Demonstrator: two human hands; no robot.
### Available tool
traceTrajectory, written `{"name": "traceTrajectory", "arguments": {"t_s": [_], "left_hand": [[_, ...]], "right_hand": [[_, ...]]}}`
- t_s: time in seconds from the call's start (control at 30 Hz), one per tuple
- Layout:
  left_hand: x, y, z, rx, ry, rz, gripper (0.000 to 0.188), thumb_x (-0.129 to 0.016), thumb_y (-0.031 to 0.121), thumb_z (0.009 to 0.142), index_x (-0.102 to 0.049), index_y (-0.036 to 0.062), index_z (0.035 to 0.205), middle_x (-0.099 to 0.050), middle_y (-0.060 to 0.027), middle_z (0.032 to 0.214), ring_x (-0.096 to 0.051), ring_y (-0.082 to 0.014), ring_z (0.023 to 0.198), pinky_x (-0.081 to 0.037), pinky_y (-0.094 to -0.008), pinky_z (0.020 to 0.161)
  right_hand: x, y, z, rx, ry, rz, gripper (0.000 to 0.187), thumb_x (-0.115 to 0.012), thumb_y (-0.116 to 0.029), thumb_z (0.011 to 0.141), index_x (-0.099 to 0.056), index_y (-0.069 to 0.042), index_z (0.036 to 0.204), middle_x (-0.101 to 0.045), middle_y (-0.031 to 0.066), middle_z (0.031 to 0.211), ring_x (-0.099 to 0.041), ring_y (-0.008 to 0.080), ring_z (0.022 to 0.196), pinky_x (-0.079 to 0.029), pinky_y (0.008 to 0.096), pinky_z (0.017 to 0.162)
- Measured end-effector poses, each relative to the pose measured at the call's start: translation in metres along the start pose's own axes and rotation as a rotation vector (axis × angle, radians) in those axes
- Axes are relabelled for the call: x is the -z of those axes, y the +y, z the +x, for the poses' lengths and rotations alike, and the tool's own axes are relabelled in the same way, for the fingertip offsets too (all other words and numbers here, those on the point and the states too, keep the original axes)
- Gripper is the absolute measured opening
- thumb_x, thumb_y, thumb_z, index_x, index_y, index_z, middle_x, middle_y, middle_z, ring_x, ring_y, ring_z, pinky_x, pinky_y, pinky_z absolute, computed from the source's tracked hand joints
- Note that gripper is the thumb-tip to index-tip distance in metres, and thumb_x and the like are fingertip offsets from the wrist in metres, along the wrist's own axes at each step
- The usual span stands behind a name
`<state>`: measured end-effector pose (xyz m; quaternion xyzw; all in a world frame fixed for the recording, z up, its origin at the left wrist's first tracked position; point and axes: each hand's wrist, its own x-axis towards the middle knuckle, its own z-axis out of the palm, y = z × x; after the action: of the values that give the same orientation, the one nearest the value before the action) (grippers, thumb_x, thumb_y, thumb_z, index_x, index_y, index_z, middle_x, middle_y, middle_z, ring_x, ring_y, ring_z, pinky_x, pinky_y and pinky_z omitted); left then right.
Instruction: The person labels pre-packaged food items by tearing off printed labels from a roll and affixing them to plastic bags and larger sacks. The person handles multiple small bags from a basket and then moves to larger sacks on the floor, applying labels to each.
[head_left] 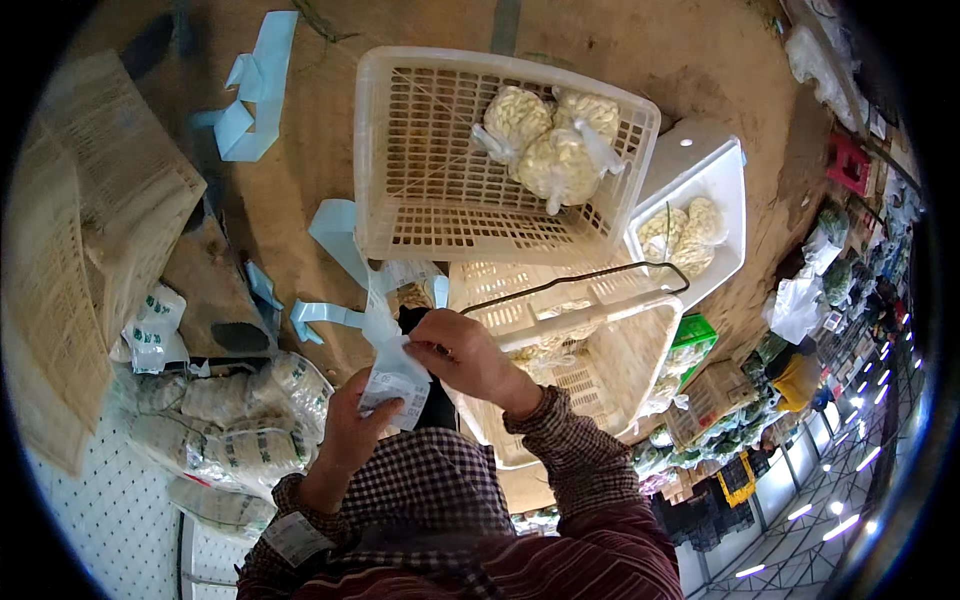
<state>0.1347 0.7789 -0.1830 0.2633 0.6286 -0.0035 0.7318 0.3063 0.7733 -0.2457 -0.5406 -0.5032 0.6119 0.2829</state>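
My left hand (352,425) grips a strip of printed white labels (395,385) on light blue backing, its thumb over the lower label. Close by on the right, my right hand (462,352) is closed, its thumb and fingertips pinching the strip's edge. The strip's backing (340,235) runs up beside a cream plastic crate (375,160). Inside that crate sit tied clear bags (555,165) of pale pieces that look like peeled garlic cloves. Another white label (297,538) is stuck on my left sleeve.
A crate with a dark wire handle (575,285) stands right of my hands, bags inside. Beyond it is a white foam box (735,215) with more bags. Wrapped packs (250,420) lie lower left, below stacked crates (110,190). Curled blue backing (265,85) litters the brown floor (690,60).
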Motion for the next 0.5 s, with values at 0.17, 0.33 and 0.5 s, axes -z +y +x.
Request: {"name": "traceTrajectory", "arguments": {"t_s": [0.17,0.33,0.5], "left_hand": [[-0.001,-0.005,0.023,0.035,-0.013,-0.016,0.029,-0.055,0.003,0.072,-0.049,-0.0016,0.100,-0.057,-0.0088,0.086,-0.055,-0.0151,0.077,-0.044,-0.0283,0.069],[0.011,-0.014,0.030,0.136,0.028,-0.031,0.033,-0.055,0.004,0.072,-0.048,-0.0015,0.104,-0.057,-0.0104,0.088,-0.055,-0.0155,0.078,-0.044,-0.0291,0.071],[0.016,-0.023,0.032,0.191,-0.042,-0.006,0.032,-0.057,0.007,0.073,-0.048,-0.0026,0.101,-0.057,-0.0097,0.087,-0.054,-0.0150,0.080,-0.044,-0.0292,0.071]], "right_hand": [[0.038,0.054,0.001,-0.623,0.200,0.797,0.006,-0.053,-0.006,0.070,-0.054,-0.001,0.071,-0.051,0.0031,0.062,-0.048,0.0145,0.057,-0.039,0.0261,0.051],[0.093,0.184,0.020,-0.815,0.867,0.905,0.012,-0.051,-0.012,0.073,-0.048,-0.007,0.062,-0.045,0.0025,0.053,-0.038,0.0120,0.044,-0.031,0.0261,0.040],[0.125,0.312,0.040,-0.754,1.080,0.421,0.017,-0.048,-0.011,0.075,-0.045,-0.001,0.062,-0.041,0.0043,0.053,-0.035,0.0148,0.044,-0.031,0.0272,0.042]]}}
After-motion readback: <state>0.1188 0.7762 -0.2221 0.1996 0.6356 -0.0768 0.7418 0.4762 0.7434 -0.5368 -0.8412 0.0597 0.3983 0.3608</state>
